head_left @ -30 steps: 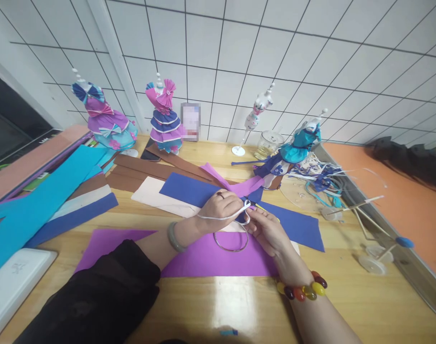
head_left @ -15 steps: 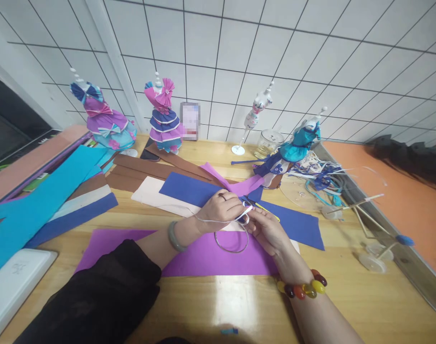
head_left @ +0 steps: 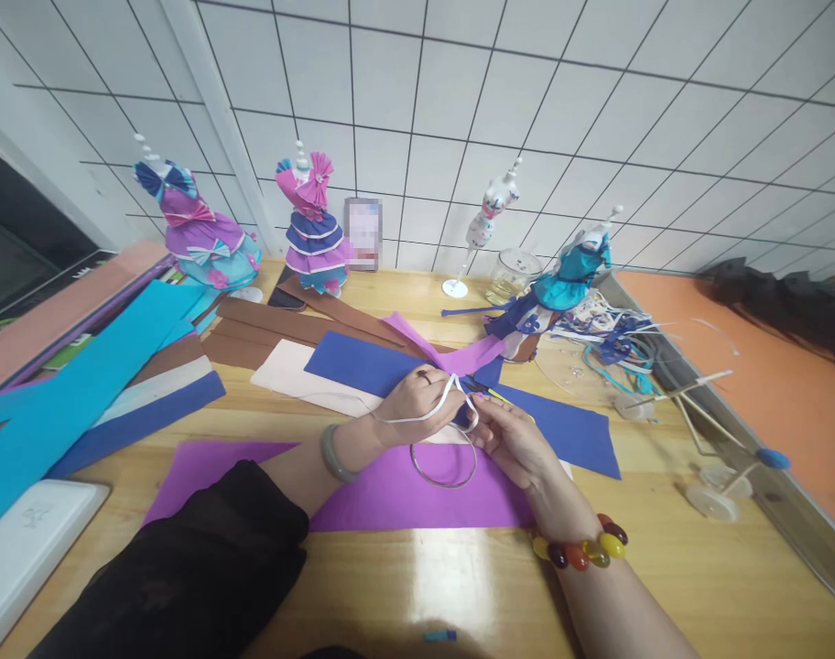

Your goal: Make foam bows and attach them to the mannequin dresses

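My left hand (head_left: 417, 403) is closed in a pinch at the top of a thin metal hoop (head_left: 445, 485), which hangs between my hands over the purple sheet. A narrow white ribbon (head_left: 447, 395) runs across the back of that hand, arches up and loops down toward my right fingers. Close beside it, my right hand (head_left: 510, 439) has thumb and fingers pinched at the ribbon's loop; the exact grip point is partly hidden. Scissors with yellow and black parts (head_left: 498, 394) lie just behind my right fingertips. Under my hands is a purple sheet (head_left: 417, 499).
Blue strips (head_left: 569, 428), a cream strip (head_left: 280, 366) and brown strips (head_left: 266, 329) lie around. Dressed miniature mannequins (head_left: 316, 233), a bare mannequin (head_left: 486, 215) and a glass jar (head_left: 514, 275) stand behind. Tangled ribbons (head_left: 620, 339) and stick stands (head_left: 712, 502) are right.
The white ribbon's loop has shifted from my right fingertips up over my left fingers, arching higher there. Both hands have stayed nearly in place, and the hoop has barely moved.
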A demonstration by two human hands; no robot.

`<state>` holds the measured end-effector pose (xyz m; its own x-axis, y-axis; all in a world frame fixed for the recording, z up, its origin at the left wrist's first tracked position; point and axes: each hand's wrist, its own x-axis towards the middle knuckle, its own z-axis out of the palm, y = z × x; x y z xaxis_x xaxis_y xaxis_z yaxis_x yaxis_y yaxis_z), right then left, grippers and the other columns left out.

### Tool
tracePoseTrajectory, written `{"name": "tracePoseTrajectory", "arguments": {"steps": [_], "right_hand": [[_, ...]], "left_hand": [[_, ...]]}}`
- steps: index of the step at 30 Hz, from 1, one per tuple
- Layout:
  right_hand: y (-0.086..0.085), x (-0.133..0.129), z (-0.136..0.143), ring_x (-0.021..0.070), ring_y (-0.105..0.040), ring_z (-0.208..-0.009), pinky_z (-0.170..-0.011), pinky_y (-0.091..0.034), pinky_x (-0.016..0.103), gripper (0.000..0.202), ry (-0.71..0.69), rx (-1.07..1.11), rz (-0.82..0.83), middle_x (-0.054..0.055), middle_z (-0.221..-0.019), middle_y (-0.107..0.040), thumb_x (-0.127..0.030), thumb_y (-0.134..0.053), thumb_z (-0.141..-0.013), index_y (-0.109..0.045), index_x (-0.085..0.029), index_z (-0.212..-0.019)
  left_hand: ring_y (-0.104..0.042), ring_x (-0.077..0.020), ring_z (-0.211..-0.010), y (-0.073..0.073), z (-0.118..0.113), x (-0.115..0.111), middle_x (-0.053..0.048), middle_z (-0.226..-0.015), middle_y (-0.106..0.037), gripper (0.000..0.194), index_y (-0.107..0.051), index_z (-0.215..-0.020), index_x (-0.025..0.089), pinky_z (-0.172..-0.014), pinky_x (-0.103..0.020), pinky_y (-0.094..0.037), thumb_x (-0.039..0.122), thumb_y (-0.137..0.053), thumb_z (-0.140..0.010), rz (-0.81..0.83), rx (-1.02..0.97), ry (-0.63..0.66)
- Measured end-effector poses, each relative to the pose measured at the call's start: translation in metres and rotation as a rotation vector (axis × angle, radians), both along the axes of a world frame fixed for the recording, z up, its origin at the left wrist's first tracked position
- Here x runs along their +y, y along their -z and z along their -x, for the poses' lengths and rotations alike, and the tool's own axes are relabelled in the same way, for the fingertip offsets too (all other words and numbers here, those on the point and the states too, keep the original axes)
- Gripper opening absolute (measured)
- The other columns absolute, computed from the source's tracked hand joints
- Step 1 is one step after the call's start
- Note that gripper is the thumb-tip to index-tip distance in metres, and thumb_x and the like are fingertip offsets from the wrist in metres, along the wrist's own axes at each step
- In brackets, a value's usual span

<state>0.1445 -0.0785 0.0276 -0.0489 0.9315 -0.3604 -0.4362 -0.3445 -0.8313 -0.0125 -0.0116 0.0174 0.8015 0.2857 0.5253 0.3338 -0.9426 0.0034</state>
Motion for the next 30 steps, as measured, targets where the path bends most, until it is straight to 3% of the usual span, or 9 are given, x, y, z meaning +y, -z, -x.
{"name": "tracePoseTrajectory", "arguments": {"steps": [5, 10, 20, 25, 30], "right_hand": [[0.001, 0.000, -0.001, 0.0035, -0.035, -0.043, -0.045, -0.034, 0.020, 0.028, 0.036, 0.028, -0.002, -0.003, -0.066, -0.053, -0.030, -0.069, -0.065, -0.061, -0.020, -0.090], [0.003, 0.000, 0.002, 0.0044, -0.036, -0.042, -0.044, -0.031, 0.019, 0.035, 0.032, 0.007, -0.026, -0.007, -0.055, -0.048, -0.025, -0.071, -0.064, -0.057, -0.020, -0.096], [0.006, 0.002, 0.003, 0.0068, -0.040, -0.044, -0.046, -0.033, 0.021, 0.040, 0.051, -0.093, -0.072, -0.006, -0.052, -0.048, -0.029, -0.072, -0.061, -0.056, -0.018, -0.097], [0.007, 0.002, 0.003, 0.0068, -0.040, -0.045, -0.046, -0.031, 0.021, 0.024, 0.057, -0.144, -0.115, -0.005, -0.050, -0.048, -0.031, -0.070, -0.064, -0.059, -0.017, -0.080], [0.008, 0.002, 0.003, 0.0068, -0.039, -0.045, -0.045, -0.029, 0.020, 0.024, 0.090, -0.258, -0.139, -0.005, -0.051, -0.049, -0.031, -0.069, -0.067, -0.060, -0.018, -0.084]], "left_hand": [[-0.053, -0.0190, -0.082, 0.003, -0.002, 0.001, -0.009, -0.078, -0.058, 0.026, -0.057, -0.084, 0.013, -0.074, -0.035, -0.041, 0.021, -0.032, -0.085, 0.061, -0.063, -0.034], [-0.056, -0.0157, -0.077, 0.008, -0.007, -0.001, -0.006, -0.075, -0.062, 0.019, -0.058, -0.076, 0.015, -0.073, -0.030, -0.043, 0.021, -0.041, -0.081, 0.260, -0.241, -0.125], [-0.057, -0.0111, -0.070, 0.010, -0.017, -0.010, -0.001, -0.073, -0.064, 0.010, -0.062, -0.073, 0.016, -0.068, -0.023, -0.045, 0.019, -0.052, -0.073, 0.842, -0.511, -0.189], [-0.057, -0.0106, -0.068, 0.012, -0.021, -0.010, 0.000, -0.072, -0.065, 0.012, -0.064, -0.073, 0.016, -0.065, -0.022, -0.044, 0.019, -0.052, -0.073, 0.998, -0.544, -0.217], [-0.057, -0.0113, -0.068, 0.018, -0.024, -0.010, -0.003, -0.075, -0.066, 0.014, -0.064, -0.075, 0.013, -0.064, -0.022, -0.045, 0.023, -0.053, -0.073, 1.114, -0.604, -0.204]]}}
